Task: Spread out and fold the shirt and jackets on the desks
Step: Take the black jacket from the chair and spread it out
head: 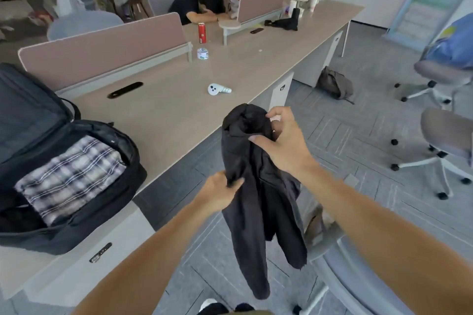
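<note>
A black jacket (pixel 258 202) hangs bunched in the air beside the desk's near edge, over the grey floor. My right hand (pixel 284 143) grips its top, the thumb pressed into the fabric. Lower down, my left hand (pixel 220 193) pinches the jacket's left side. A folded plaid shirt (pixel 69 176) lies inside an open black backpack (pixel 112 202) on the long beige desk (pixel 166 115) at the left. Another dark garment (pixel 282 23) lies far down the desk.
On the desk stand a white controller (pixel 217 89), a tape roll (pixel 202 54), a red can (pixel 202 32) and pink divider panels (pixel 102 56). Office chairs (pixel 445 135) stand at the right, a bag (pixel 334 83) on the floor. People sit at the far end.
</note>
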Demonstrator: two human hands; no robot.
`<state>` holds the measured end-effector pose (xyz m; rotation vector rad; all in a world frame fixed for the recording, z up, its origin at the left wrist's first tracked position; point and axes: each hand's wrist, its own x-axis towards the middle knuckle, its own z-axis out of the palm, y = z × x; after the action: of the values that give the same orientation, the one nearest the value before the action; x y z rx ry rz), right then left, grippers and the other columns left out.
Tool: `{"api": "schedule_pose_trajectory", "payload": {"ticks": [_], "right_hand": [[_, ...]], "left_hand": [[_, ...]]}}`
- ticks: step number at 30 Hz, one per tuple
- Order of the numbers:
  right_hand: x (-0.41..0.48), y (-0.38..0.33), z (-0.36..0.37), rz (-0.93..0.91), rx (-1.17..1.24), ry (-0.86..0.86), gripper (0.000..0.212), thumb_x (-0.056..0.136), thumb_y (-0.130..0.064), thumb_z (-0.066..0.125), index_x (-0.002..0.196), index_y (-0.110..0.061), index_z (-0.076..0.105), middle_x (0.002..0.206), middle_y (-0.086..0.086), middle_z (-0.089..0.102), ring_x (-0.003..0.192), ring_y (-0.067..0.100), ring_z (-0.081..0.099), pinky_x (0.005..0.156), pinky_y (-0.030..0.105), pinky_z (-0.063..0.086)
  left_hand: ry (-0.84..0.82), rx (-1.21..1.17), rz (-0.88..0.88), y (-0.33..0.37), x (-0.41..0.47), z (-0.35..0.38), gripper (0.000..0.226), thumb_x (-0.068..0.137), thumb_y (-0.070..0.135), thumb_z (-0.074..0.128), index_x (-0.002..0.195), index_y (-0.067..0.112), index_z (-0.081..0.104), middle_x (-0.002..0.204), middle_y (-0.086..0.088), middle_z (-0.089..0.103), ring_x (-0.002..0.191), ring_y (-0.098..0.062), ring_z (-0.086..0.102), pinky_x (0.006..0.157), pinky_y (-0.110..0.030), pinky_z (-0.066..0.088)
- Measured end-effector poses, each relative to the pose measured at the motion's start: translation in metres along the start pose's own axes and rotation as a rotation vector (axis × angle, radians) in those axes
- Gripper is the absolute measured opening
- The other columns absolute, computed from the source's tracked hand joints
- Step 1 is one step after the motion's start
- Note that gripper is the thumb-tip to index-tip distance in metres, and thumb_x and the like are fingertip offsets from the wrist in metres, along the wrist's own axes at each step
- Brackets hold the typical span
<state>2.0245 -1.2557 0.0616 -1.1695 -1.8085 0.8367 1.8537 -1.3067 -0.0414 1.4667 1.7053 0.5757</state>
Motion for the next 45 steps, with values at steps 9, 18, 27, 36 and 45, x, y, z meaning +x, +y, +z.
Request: {"api": "schedule_pose_trajectory", "payload": {"ticks": [9,18,27,36,45], "right_hand": [[0.074,0.004,-0.038,0.111,-0.287,0.214,0.02,0.096,-0.03,0.065,0.079,-0.03,0.055,0.068,-0.007,0.057,0.058,0.0,0.053,0.056,0.025,0.041],[0.173,0.058,-0.038,0.168,-0.202,0.309,0.023,0.097,-0.03,0.062,0.105,-0.008,0.064,0.095,0.009,0.07,0.085,0.022,0.065,0.071,0.036,0.052],[0.288,0.093,-0.059,-0.16,-0.131,-0.074,0.016,0.097,-0.006,0.056,0.103,-0.015,0.068,0.084,-0.03,0.064,0.079,-0.004,0.062,0.069,0.013,0.042],[0.381,0.131,-0.084,-0.125,-0.008,-0.028,0.025,0.098,-0.016,0.06,0.093,-0.04,0.063,0.087,-0.023,0.069,0.089,0.009,0.068,0.078,0.031,0.054],[0.459,0.124,0.003,-0.04,0.158,0.061,0.01,0.098,-0.018,0.061,0.091,-0.025,0.063,0.066,-0.025,0.06,0.065,-0.004,0.054,0.063,0.017,0.043]], "left_hand": [[-0.128,-0.209,0.159,0.011,0.076,-0.054,0.035,0.092,0.054,0.061,0.107,0.023,0.055,0.103,0.01,0.062,0.093,-0.01,0.061,0.067,-0.022,0.044],[-0.128,0.332,-0.042,-0.025,0.196,-0.048,0.021,0.096,0.027,0.051,0.081,0.012,0.05,0.085,-0.008,0.058,0.083,-0.026,0.057,0.066,-0.032,0.04],[-0.152,0.197,-0.018,0.02,0.31,-0.056,0.112,0.075,0.032,0.084,0.158,0.03,0.009,0.163,0.0,0.015,0.146,-0.026,0.027,0.113,-0.039,0.033],[-0.373,0.177,-0.111,0.043,0.365,-0.045,0.061,0.08,0.044,0.076,0.136,0.031,0.055,0.132,0.011,0.061,0.118,-0.014,0.058,0.102,-0.032,0.046],[-0.338,0.107,-0.317,0.017,0.369,-0.107,0.062,0.09,0.064,0.054,0.137,0.024,0.054,0.129,0.005,0.063,0.113,-0.017,0.063,0.099,-0.033,0.05]]}}
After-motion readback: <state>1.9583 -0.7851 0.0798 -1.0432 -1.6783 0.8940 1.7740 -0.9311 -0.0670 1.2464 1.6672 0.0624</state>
